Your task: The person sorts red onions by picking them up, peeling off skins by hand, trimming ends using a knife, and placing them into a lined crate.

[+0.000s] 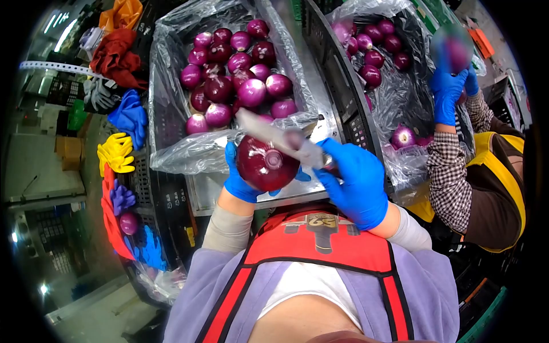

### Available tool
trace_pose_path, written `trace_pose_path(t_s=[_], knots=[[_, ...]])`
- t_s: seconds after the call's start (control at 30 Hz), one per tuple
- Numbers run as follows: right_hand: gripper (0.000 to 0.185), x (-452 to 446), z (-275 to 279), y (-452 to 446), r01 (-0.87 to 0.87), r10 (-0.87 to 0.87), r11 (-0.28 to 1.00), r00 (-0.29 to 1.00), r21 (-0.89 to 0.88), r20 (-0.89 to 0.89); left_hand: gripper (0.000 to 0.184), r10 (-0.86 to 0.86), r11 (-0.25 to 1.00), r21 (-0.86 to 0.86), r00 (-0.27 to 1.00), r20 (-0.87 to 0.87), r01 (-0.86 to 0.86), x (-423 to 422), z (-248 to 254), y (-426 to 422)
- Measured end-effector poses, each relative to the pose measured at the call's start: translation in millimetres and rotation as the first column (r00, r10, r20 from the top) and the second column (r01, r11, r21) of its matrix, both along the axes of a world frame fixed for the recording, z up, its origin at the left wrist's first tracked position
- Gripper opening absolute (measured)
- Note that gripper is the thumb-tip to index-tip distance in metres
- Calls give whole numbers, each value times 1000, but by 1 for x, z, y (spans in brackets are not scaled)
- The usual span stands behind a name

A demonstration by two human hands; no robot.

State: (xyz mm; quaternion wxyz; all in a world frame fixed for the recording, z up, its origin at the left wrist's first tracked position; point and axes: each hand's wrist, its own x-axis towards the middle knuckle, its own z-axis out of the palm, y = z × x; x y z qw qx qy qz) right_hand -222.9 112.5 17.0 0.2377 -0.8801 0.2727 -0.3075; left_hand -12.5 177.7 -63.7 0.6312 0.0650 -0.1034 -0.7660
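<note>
In my blue-gloved left hand (242, 186) rests a peeled, glossy red onion (257, 171), its round end mark facing up. My right hand (359, 186), also in a blue glove, is wrapped round the handle of a knife (269, 132). Its blade is smeared by motion and lies across the upper edge of the onion; whether it touches the skin I cannot tell. Just beyond, a crate lined with a clear plastic bag (171, 123) holds several peeled red onions (235, 63).
A black crate wall (334, 74) stands right of my hands. Beyond it is a second lined crate (394, 97) with onions. A co-worker's blue-gloved hands (446, 88) hold an onion there. Left, yellow gloves (116, 152), other gloves and a loose onion (129, 223) lie along a crate's edge.
</note>
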Motion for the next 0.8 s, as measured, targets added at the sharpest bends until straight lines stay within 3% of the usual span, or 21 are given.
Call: trace_pose_path(t_s=[0.03, 0.07, 0.1, 0.17, 0.2, 0.23, 0.3, 0.33, 0.37, 0.4, 0.43, 0.5, 0.53, 0.57, 0.6, 0.63, 0.7, 0.73, 0.8], knots=[[46, -2, -2, -1, 40, -53, 994, 990, 102, 129, 106, -10, 999, -40, 1000, -14, 9, 1, -1, 0], [38, -5, -4, 3, 27, -108, 926, 975, 376, 195, 103, -22, 997, -76, 1000, -22, 20, 5, -1, -1], [38, -7, -10, 6, 19, -100, 927, 975, 375, 198, 102, -50, 989, -136, 999, -4, 49, 10, -3, -4], [32, -11, -38, 10, -217, -208, 614, 883, 759, 421, 102, -16, 985, -171, 999, -30, 11, 17, -4, -3], [29, -20, -59, 12, -225, -154, 574, 915, 787, 374, 103, -2, 982, -190, 999, -41, -6, 26, -4, -1], [29, -21, -74, 20, -184, -158, 616, 924, 766, 349, 103, 12, 978, -208, 999, -52, -23, 35, -4, 0], [27, -31, -113, 29, -103, -44, 805, 972, 584, 232, 102, 292, 954, -127, 938, 185, -272, 70, 6, 9], [27, -37, -125, 29, -109, -39, 804, 971, 584, 236, 101, 414, 910, -102, 861, 294, -403, 82, 20, 10], [26, -44, -135, 28, -72, 80, 884, 997, 461, 4, 100, 542, 832, -99, 764, 349, -545, 93, 37, 9], [24, -47, -143, 27, -71, 154, 945, 958, 320, -243, 96, 521, 836, -143, 683, 512, -530, 114, 49, 4], [24, -48, -150, 26, -72, 154, 945, 958, 320, -240, 92, 487, 843, -182, 575, 657, -506, 134, 60, -5], [25, -46, -160, 22, -90, 199, 955, 902, 284, -382, 77, 440, 806, -263, 239, 865, -530, 154, 77, -29], [25, -42, -163, 21, -87, 196, 955, 904, 283, -380, 78, 376, 791, -329, -16, 927, -516, 172, 75, -42], [20, -36, -164, 19, -93, 187, 967, 892, 239, -411, 79, 290, 783, -390, -271, 918, -485, 192, 67, -54], [16, -32, -165, 20, -98, 178, 976, 879, 196, -443, 87, 228, 756, -446, -445, 866, -479, 210, 55, -65], [16, -30, -166, 20, -90, 171, 976, 880, 197, -444, 87, 231, 760, -445, -442, 867, -473, 223, 46, -73], [17, -25, -168, 19, -89, 153, 980, 908, 178, -390, 90, 54, 755, -470, -671, 739, -457, 245, 30, -88], [17, -25, -165, 19, -81, 147, 981, 908, 179, -391, 96, 0, 752, -442, -671, 741, -489, 254, 24, -95], [21, -28, -152, 21, -101, 130, 985, 968, 142, -213, 98, -67, 764, -414, -699, 712, -494, 266, 13, -104]])
